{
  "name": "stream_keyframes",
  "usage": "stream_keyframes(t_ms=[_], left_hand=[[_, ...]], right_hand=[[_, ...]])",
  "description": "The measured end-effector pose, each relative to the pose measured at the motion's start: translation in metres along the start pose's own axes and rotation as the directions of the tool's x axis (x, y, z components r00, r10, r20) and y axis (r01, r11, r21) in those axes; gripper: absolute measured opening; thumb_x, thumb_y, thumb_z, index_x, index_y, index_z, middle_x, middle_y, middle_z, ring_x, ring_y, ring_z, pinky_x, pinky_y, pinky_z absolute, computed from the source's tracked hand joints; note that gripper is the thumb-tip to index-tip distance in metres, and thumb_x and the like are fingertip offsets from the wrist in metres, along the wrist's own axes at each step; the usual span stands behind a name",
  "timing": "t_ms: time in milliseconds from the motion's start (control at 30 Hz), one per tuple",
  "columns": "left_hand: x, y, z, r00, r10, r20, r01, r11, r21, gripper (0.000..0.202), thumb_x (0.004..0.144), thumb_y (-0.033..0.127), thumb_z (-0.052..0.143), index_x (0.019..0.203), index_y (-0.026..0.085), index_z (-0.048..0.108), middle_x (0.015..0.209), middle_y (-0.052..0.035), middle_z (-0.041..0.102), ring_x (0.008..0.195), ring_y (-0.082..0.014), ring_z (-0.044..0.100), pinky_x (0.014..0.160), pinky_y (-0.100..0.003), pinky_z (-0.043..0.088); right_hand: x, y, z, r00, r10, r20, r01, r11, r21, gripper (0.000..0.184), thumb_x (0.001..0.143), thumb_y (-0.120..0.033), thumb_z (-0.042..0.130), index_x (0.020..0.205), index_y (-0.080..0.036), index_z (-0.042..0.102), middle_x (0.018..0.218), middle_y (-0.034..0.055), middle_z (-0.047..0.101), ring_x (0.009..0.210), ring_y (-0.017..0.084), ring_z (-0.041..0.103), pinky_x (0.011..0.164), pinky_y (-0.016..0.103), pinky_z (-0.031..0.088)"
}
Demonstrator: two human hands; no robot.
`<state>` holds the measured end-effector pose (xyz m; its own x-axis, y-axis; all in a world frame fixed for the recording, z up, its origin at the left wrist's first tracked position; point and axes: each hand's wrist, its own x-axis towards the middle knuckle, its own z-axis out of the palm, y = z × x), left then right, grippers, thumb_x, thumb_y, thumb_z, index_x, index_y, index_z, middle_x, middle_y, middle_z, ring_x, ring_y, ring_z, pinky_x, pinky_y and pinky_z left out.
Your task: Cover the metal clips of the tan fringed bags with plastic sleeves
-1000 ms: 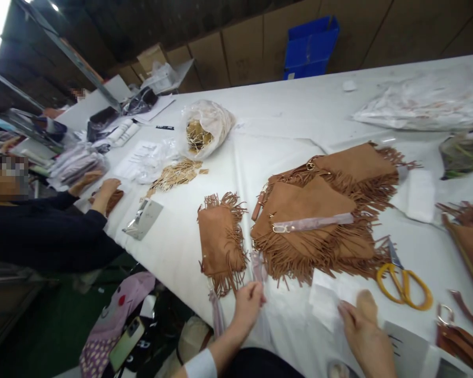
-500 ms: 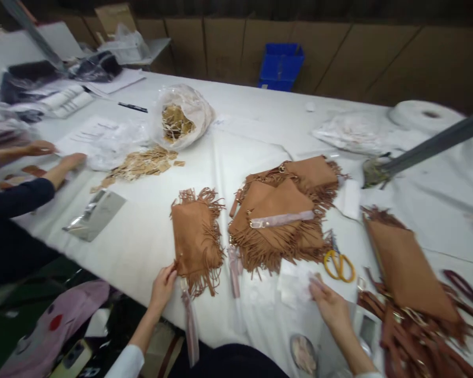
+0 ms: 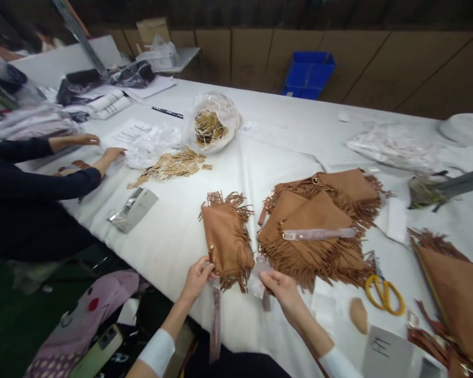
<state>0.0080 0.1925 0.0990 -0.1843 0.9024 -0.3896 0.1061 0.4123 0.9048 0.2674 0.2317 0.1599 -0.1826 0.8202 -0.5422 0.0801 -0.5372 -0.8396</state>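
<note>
Thumb and fingers of the person's left hand (image 3: 199,277) pinch the lower corner of a tan, suede-like rectangular bag with long fringe (image 3: 223,233), which lies flat near the near edge of the white worktop (image 3: 169,241), its plastic-wrapped strap (image 3: 215,323) trailing down to that edge. Just to its right, the right hand (image 3: 283,289) has its fingertips closed on a thin, translucent whitish piece (image 3: 256,279). Farther right sit a heap of matching fringed bags (image 3: 319,218) and yellow-handled metal scissors (image 3: 384,295), while a clear plastic sack of tan scraps (image 3: 228,118) stands toward the far edge.
</note>
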Motion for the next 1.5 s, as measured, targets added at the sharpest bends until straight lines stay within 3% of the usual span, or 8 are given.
stream_keyframes(t_ms=[167,333,400,533,633,767,1000,1500], left_hand=[[0.015,0.035,0.002,0.994,-0.029,0.104,0.038,0.996,-0.086,0.028,0.076,0.041,0.056,0.088,0.016,0.061,0.061,0.001,0.065,0.048,-0.0148,0.062,0.048,-0.024,0.05],[0.032,0.052,0.005,0.976,-0.037,0.212,0.068,0.988,-0.139,0.018,0.072,0.033,0.058,0.072,0.016,0.064,0.051,0.0015,0.063,0.045,-0.0149,0.061,0.048,-0.024,0.048],[0.037,0.054,0.006,0.968,-0.049,0.248,0.088,0.984,-0.152,0.015,0.07,0.03,0.06,0.069,0.016,0.064,0.049,0.0017,0.062,0.045,-0.0155,0.061,0.048,-0.024,0.048],[0.044,0.057,0.005,0.943,-0.085,0.323,0.154,0.969,-0.194,0.022,0.07,0.036,0.062,0.071,0.015,0.063,0.053,0.0002,0.064,0.051,-0.0164,0.064,0.054,-0.026,0.05],[0.05,0.06,0.001,0.912,-0.105,0.397,0.215,0.945,-0.245,0.036,0.073,0.045,0.06,0.09,0.013,0.063,0.067,-0.0038,0.069,0.062,-0.0173,0.067,0.062,-0.028,0.052],[0.059,0.06,-0.007,0.873,-0.127,0.471,0.284,0.917,-0.279,0.056,0.077,0.057,0.05,0.116,0.017,0.054,0.089,-0.0081,0.07,0.057,-0.0143,0.065,0.055,-0.026,0.051],[0.075,0.046,0.001,0.876,-0.159,0.455,0.302,0.916,-0.263,0.053,0.065,0.051,0.07,0.101,0.014,0.057,0.079,-0.005,0.069,0.05,-0.0089,0.06,0.052,-0.02,0.047],[0.091,0.06,0.002,0.815,-0.226,0.534,0.368,0.913,-0.177,0.046,0.073,0.049,0.063,0.109,0.021,0.059,0.095,-0.0064,0.071,0.051,-0.0113,0.065,0.049,-0.02,0.049]], right_hand=[[0.031,-0.03,0.074,0.989,-0.088,0.121,0.089,0.996,-0.006,0.04,0.066,-0.053,0.069,0.064,-0.013,0.064,0.05,-0.0012,0.055,0.044,0.009,0.043,0.043,0.021,0.033],[0.061,-0.033,0.101,0.98,-0.197,-0.035,0.194,0.977,-0.085,0.052,0.064,-0.049,0.069,0.102,-0.013,0.065,0.055,-0.0014,0.06,0.047,0.013,0.05,0.044,0.023,0.039],[0.071,-0.031,0.104,0.971,-0.23,-0.063,0.216,0.959,-0.183,0.051,0.066,-0.049,0.065,0.102,-0.013,0.066,0.052,-0.0022,0.058,0.046,0.013,0.05,0.044,0.022,0.039],[0.081,-0.029,0.102,0.97,-0.238,-0.05,0.212,0.93,-0.299,0.033,0.071,-0.045,0.06,0.071,-0.013,0.07,0.055,0.0019,0.063,0.049,0.014,0.052,0.046,0.023,0.037],[0.085,-0.031,0.1,0.967,-0.241,-0.085,0.202,0.924,-0.325,0.032,0.074,-0.043,0.058,0.071,-0.013,0.07,0.061,0.0031,0.066,0.052,0.015,0.053,0.048,0.024,0.037],[0.092,-0.031,0.097,0.966,-0.239,-0.103,0.19,0.917,-0.351,0.035,0.076,-0.045,0.055,0.073,-0.013,0.069,0.061,0.0033,0.066,0.052,0.016,0.053,0.049,0.025,0.038],[0.107,-0.023,0.095,0.969,-0.235,-0.071,0.195,0.913,-0.359,0.036,0.074,-0.046,0.055,0.075,-0.013,0.07,0.067,0.0056,0.07,0.058,0.019,0.057,0.055,0.027,0.043],[0.121,-0.032,0.082,0.986,-0.163,-0.017,0.148,0.93,-0.336,0.041,0.069,-0.052,0.058,0.062,-0.013,0.067,0.058,0.0028,0.065,0.052,0.015,0.051,0.05,0.024,0.039]])
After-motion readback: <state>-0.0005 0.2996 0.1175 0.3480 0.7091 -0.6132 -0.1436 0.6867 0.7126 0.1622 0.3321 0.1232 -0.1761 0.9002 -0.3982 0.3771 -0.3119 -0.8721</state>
